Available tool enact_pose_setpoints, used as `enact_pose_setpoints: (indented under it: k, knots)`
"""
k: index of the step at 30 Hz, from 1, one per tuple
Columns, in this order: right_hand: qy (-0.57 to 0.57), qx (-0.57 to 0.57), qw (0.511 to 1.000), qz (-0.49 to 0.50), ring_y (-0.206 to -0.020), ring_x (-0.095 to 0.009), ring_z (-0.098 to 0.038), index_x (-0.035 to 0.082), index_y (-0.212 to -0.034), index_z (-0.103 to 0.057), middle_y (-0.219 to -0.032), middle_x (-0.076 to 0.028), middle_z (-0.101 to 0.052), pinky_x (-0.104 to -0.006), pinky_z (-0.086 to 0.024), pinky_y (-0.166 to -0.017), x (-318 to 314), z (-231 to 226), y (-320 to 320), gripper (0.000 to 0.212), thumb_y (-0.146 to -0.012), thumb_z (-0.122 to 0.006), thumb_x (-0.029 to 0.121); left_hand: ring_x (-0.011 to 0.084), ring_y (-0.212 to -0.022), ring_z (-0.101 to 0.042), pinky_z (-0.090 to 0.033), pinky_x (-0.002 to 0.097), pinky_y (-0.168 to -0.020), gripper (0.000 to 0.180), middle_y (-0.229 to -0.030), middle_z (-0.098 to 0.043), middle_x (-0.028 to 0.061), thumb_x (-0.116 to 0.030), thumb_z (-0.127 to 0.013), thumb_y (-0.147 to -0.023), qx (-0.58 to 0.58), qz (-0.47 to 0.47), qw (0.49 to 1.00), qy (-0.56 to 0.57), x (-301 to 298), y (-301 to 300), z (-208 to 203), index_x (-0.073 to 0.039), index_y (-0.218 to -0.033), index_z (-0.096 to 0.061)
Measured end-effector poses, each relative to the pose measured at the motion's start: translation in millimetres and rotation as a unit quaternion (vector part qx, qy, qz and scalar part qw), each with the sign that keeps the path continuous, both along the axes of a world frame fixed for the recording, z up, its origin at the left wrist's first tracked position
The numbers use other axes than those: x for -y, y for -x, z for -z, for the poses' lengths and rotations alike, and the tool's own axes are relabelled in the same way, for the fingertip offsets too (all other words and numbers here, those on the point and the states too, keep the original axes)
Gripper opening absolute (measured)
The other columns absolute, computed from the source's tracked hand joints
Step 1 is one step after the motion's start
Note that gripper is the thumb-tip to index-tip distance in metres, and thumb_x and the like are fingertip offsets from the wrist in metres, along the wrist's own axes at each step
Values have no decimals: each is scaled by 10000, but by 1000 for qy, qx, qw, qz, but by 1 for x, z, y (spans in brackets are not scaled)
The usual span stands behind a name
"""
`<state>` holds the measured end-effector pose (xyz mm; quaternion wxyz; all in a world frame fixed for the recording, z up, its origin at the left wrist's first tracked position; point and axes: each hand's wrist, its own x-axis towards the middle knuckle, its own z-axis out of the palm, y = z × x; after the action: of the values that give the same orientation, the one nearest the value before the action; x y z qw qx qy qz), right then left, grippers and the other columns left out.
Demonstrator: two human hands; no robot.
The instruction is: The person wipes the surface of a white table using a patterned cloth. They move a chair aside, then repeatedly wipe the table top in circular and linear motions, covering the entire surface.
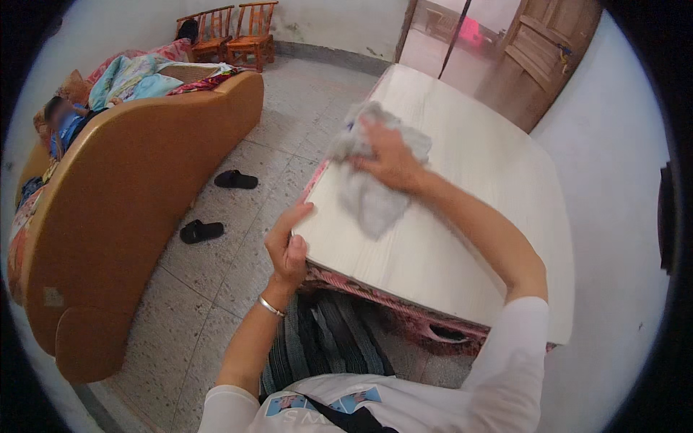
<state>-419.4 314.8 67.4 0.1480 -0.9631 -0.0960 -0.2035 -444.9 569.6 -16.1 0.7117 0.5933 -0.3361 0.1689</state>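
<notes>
A pale, wood-grained tabletop (462, 209) lies in front of me. My right hand (390, 155) presses a crumpled grey cloth (375, 206) onto it near the far left edge; hand and cloth are slightly blurred. The fingers are spread over the cloth, and part of it reaches past the table's edge. With a bracelet on its wrist, my left hand (289, 242) grips the near left corner of the tabletop, thumb and fingers around the edge. Pink patterned fabric (361, 285) hangs below the board.
A person (65, 130) lies on a large tan-sided bed (159, 180) with rumpled bedding at the left. Two black slippers (237, 180) lie on the tiled floor between bed and table. Wooden chairs (251, 36) stand at the back wall, and a wooden door (541, 58) is beyond the table.
</notes>
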Motion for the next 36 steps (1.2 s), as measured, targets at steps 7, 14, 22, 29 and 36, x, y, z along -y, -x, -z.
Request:
enact_pose_setpoints:
  k: [7, 14, 22, 29, 36]
  knots:
    - [37, -76, 982, -171, -1345, -471, -264, 267, -1334, -491, -1500, -186, -267, -644, -202, -1050, -70, -29, 149, 604, -793, -670, 468, 300, -1093, -591, -438, 368, -945, 464, -1194, -606, 235, -282, -445, -850, -5, 2, 1000, -15, 3, 7, -8, 65, -1107, -616]
    - [-13, -70, 997, -35, -1384, -356, -267, 117, -1399, -419, -1478, -207, -317, -447, -179, -1135, 9, -19, 47, 707, -829, -641, 470, 317, -1065, -608, -447, 377, -929, 498, -1174, -612, 250, -331, -434, -846, 33, -37, 998, -40, -1, 5, -5, 62, -1082, -628]
    - [33, -107, 945, 309, -1359, -395, -293, 99, -1416, -392, -1498, -167, -298, -554, -232, -1077, 138, -20, -48, 834, -835, -436, 696, 316, -1045, -616, -459, 385, -910, 530, -1150, -619, 261, -386, -435, -839, 23, -31, 999, -12, 4, 4, 1, 54, -1055, -639]
    - [-13, -51, 992, 119, -1351, -403, -300, 87, -1339, -494, -1473, -185, -331, -569, -226, -1062, 96, -1, 11, 774, -812, -527, 653, 268, -1040, -594, -434, 379, -925, 549, -1117, -643, 199, -398, -405, -853, -4, -38, 998, -46, 4, 9, -1, 42, -1086, -638]
    - [29, -128, 987, -98, -1415, -393, -151, 280, -1331, -514, -1544, -126, -200, -625, -107, -1109, -33, -32, 198, 646, -740, -743, 404, 311, -1116, -586, -450, 376, -940, 422, -1215, -600, 210, -169, -513, -807, -19, 50, 985, -162, -25, 6, -35, -1, -1184, -600]
